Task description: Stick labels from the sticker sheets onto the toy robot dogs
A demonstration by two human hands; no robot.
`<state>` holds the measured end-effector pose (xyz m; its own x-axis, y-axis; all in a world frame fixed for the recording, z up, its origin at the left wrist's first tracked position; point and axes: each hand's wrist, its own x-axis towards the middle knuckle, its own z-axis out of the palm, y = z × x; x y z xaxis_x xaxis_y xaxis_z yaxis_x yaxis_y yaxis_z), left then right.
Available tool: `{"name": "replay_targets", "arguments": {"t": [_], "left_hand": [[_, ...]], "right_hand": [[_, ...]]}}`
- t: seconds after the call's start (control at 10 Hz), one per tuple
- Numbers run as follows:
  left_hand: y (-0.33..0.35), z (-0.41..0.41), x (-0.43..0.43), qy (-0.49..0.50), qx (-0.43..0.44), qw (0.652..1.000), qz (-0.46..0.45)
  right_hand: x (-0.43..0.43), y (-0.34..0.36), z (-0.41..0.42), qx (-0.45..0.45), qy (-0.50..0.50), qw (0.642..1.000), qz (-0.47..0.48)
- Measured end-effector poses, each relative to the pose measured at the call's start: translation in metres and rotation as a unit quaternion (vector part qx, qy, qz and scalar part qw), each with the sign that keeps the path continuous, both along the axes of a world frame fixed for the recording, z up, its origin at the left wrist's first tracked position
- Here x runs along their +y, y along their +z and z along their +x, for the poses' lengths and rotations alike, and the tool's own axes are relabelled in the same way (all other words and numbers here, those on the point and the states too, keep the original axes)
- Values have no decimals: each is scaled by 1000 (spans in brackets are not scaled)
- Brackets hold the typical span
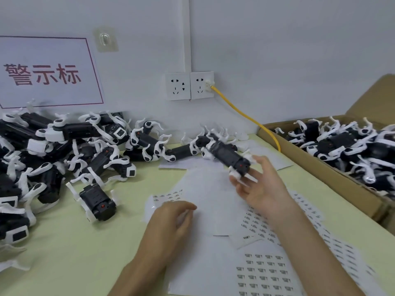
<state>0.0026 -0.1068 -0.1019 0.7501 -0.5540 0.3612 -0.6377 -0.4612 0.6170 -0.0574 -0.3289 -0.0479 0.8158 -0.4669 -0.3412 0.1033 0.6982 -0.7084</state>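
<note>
The right hand (257, 189) has its grip around one toy robot dog (229, 157), lifted at one o'clock over the sticker sheets (263, 272), I think to show a face for labelling; the left hand (168, 225) hovers loosely curled, empty.

Only 1 cam for you: head-worn, wide-angle, facing fwd & down, close over the bench (64, 242); wall (277, 39) fills upper frame, cardboard box (376, 97) at right edge.
</note>
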Motion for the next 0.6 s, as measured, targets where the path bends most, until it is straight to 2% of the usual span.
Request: {"name": "replay_targets", "arguments": {"t": [0.1,0.2,0.3,0.4,0.5,0.6], "left_hand": [[-6,1,-2,-36,-35,998,43],[-8,2,-4,-47,-38,996,62],[-8,3,-5,-53,-36,995,73],[-8,3,-3,-49,-28,995,78],[-10,4,-1,-58,-36,995,72],[-10,10,0,-52,-52,996,55]], "right_hand": [[-58,14,-16,-167,-153,968,109],[-99,17,-33,-254,-227,923,178],[-104,6,-32,-163,-204,961,95],[-88,7,-26,-127,-192,973,-1],[-72,27,-19,-89,-151,976,-126],[-48,43,-10,-71,-73,952,-288]]}}
